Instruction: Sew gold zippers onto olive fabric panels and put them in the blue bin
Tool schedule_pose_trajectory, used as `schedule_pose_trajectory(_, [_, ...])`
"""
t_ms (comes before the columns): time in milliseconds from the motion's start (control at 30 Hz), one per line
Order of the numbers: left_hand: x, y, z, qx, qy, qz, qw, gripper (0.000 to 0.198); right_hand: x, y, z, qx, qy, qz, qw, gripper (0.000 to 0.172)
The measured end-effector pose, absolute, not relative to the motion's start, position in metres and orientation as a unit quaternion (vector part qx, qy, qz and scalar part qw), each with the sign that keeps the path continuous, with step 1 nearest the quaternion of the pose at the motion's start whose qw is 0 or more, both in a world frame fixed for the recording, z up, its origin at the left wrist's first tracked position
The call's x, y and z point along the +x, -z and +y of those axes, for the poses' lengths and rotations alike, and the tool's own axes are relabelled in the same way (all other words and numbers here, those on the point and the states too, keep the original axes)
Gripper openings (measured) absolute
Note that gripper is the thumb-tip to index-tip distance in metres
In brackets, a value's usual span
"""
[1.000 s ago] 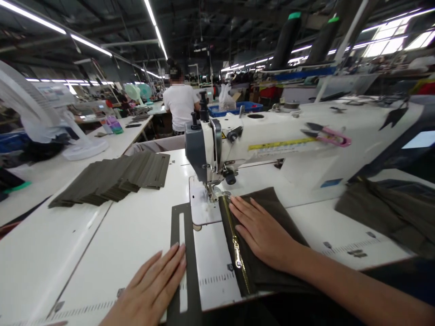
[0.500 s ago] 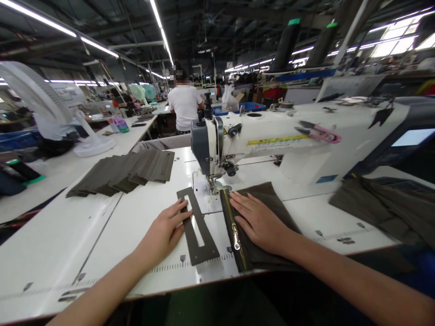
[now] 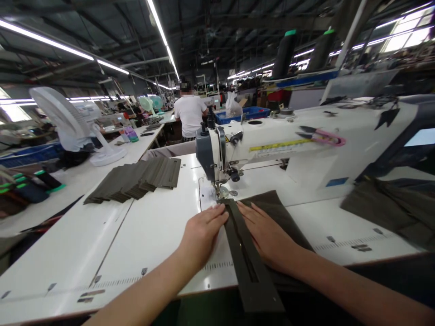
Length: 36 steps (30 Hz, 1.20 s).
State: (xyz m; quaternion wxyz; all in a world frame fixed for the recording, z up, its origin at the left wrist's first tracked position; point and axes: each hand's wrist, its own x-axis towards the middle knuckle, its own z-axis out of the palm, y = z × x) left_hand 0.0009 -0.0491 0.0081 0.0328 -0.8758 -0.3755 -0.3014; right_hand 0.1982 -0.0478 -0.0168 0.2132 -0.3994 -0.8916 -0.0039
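A dark grey-brown strip with a long slot point(image 3: 255, 267) lies over the zipper point(image 3: 241, 245), of which a little gold shows through the slot. Its top end is just in front of the presser foot point(image 3: 218, 186), and its lower end juts past the table edge. My left hand point(image 3: 200, 233) grips the strip's left edge near the top, thumb side hidden. Stretched flat, my right hand point(image 3: 272, 233) rests on the dark fabric piece point(image 3: 280, 203) along the strip's right edge. Most of the zipper is covered.
A fanned stack of similar slotted strips point(image 3: 136, 179) lies on the table to the left. The sewing machine point(image 3: 288, 145) carries pink-handled snips point(image 3: 326, 137) on its arm. More dark fabric point(image 3: 384, 213) is at right. A white fan point(image 3: 102, 136) and a person point(image 3: 190, 115) are beyond.
My left hand has moved right with the slotted strip, laying it over the zipper that was bare before. My right hand stays on the fabric. The view has shifted slightly.
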Motion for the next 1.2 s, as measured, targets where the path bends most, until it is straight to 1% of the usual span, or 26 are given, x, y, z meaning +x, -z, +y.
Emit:
schedule_pose_trajectory(67, [0.011,-0.003,-0.041,-0.892,0.239,-0.381,0.050,0.027,0.199,0.015,-0.047,-0.395,0.004,-0.891,0.222,0.050])
schedule_pose_trajectory(133, [0.015,-0.001,-0.035,-0.898,0.205,-0.385,0.060,0.026,0.199,0.014,-0.047,-0.397,0.002,-0.889,0.227,0.050])
schedule_pose_trajectory(233, [0.015,-0.001,-0.034,-0.903,0.185,-0.382,0.072,0.026,0.199,0.014,-0.048,-0.399,-0.006,-0.889,0.226,0.048])
schedule_pose_trajectory(333, [0.014,-0.002,-0.036,-0.906,0.166,-0.385,0.062,0.027,0.200,0.014,-0.047,-0.401,-0.020,-0.888,0.226,0.046])
schedule_pose_trajectory(467, [0.016,-0.004,-0.034,-0.907,0.147,-0.391,0.055,0.026,0.201,0.011,-0.042,-0.411,-0.055,-0.880,0.231,0.043])
schedule_pose_trajectory(567, [0.015,-0.005,-0.032,-0.909,0.132,-0.392,0.045,0.026,0.198,0.007,-0.039,-0.416,-0.072,-0.873,0.243,0.044])
schedule_pose_trajectory(800, [0.006,0.001,-0.029,-0.913,0.134,-0.378,0.069,0.031,0.186,0.012,-0.041,-0.458,-0.047,-0.857,0.232,0.048])
schedule_pose_trajectory(1000, [0.000,0.002,-0.024,-0.922,0.130,-0.343,0.123,0.034,0.187,0.009,-0.041,-0.460,-0.065,-0.853,0.237,0.047])
schedule_pose_trajectory(1200, [0.004,-0.004,-0.025,-0.917,0.118,-0.365,0.106,0.035,0.190,0.008,-0.040,-0.459,-0.066,-0.848,0.257,0.047])
